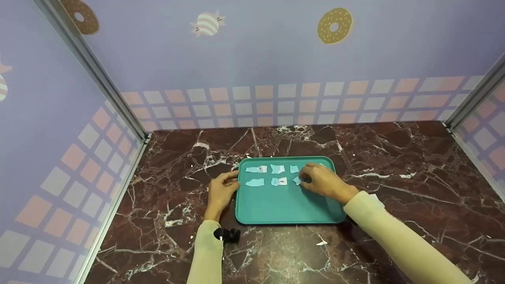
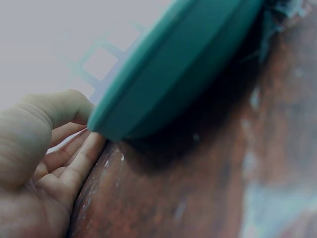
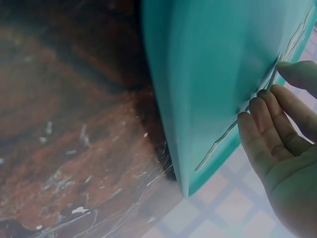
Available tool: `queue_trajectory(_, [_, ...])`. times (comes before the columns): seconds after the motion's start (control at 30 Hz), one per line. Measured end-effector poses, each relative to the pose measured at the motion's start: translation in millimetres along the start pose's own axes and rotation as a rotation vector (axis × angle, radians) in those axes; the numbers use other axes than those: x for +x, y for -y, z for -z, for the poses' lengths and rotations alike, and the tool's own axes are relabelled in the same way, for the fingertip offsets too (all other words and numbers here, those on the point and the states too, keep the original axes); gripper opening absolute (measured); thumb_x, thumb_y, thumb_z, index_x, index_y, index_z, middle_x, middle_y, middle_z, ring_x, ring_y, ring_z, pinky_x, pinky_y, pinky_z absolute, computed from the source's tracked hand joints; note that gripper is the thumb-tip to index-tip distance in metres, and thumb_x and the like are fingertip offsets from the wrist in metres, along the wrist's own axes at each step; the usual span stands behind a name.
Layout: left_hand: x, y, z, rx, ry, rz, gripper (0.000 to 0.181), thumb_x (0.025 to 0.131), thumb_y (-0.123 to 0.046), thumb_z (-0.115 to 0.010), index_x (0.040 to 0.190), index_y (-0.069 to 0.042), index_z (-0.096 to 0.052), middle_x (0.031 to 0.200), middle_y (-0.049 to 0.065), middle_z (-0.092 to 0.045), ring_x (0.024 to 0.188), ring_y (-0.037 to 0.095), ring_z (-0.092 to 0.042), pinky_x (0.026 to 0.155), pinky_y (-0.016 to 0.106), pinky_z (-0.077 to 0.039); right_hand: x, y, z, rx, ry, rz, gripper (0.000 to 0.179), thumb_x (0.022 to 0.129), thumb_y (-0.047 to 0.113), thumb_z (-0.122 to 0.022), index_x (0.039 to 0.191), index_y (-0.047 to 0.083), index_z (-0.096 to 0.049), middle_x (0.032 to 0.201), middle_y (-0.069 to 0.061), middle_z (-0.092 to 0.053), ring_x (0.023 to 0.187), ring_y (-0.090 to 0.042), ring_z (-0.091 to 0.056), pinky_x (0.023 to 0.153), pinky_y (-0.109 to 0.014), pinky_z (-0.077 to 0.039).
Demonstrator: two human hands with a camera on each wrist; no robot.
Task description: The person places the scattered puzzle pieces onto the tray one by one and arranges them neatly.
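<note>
Torn pieces of light blue paper lie in two rows on a teal tray (image 1: pixel 284 207). Among them are a long scrap (image 1: pixel 255 182) and a scrap with a white printed end (image 1: pixel 279 181). At the tray's left rim, my left hand (image 1: pixel 221 193) grips the edge, with the thumb above and fingertips under it in the left wrist view. My right hand (image 1: pixel 321 181) is over the right part of the rows. Between its thumb and forefinger it pinches a thin paper piece (image 3: pixel 272 78), seen edge-on in the right wrist view. The hand hides some scraps beneath it.
The tray sits on a dark red marbled table (image 1: pixel 177 244) with white veins. A patterned wall (image 1: pixel 260 59) stands behind, and side panels rise at left and right. A black strap-like device (image 1: pixel 227 235) is at my left wrist.
</note>
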State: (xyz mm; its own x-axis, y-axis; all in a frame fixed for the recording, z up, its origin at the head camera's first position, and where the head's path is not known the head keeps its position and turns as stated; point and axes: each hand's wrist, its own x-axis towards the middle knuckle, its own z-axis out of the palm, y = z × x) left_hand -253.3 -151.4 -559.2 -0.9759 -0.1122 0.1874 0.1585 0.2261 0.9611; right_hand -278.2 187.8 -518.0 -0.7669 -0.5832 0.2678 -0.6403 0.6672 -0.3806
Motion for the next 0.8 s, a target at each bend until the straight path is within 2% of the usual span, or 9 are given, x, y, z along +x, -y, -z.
queue_trajectory(0.43, [0.0, -0.2, 1.9, 0.028, 0.016, 0.018, 0.033, 0.09, 0.006, -0.075, 0.123, 0.005, -0.077, 0.115, 0.019, -0.074, 0.099, 0.033, -0.074, 0.081, 0.03, -0.061, 0.0, 1.6, -3.4, -0.05, -0.03, 0.035, 0.016, 0.087, 0.006, -0.088, 0.096, 0.001, -0.075, 0.093, -0.009, -0.064, 0.083, -0.026, -0.064, 0.074, -0.046, -0.057])
queue_trajectory(0.63, [-0.2, -3.7, -1.1, 0.038, -0.005, 0.025, 0.033, 0.09, 0.009, -0.073, 0.123, 0.01, -0.074, 0.116, 0.026, -0.072, 0.101, 0.039, -0.073, 0.078, 0.022, -0.059, -3.3, -0.4, 3.7, 0.008, 0.003, 0.005, 0.02, 0.088, 0.009, -0.088, 0.101, 0.0, -0.076, 0.098, -0.011, -0.066, 0.088, -0.027, -0.066, 0.078, -0.047, -0.058])
queue_trajectory(0.8, [0.1, -0.4, -0.7, 0.04, -0.009, 0.029, 0.033, 0.09, 0.009, -0.074, 0.123, 0.011, -0.074, 0.116, 0.028, -0.071, 0.102, 0.041, -0.073, 0.077, 0.022, -0.059, -11.0, -3.6, 15.3, 0.012, 0.008, -0.048, 0.023, 0.089, 0.008, -0.086, 0.107, -0.002, -0.075, 0.104, -0.013, -0.068, 0.097, -0.032, -0.069, 0.084, -0.05, -0.059])
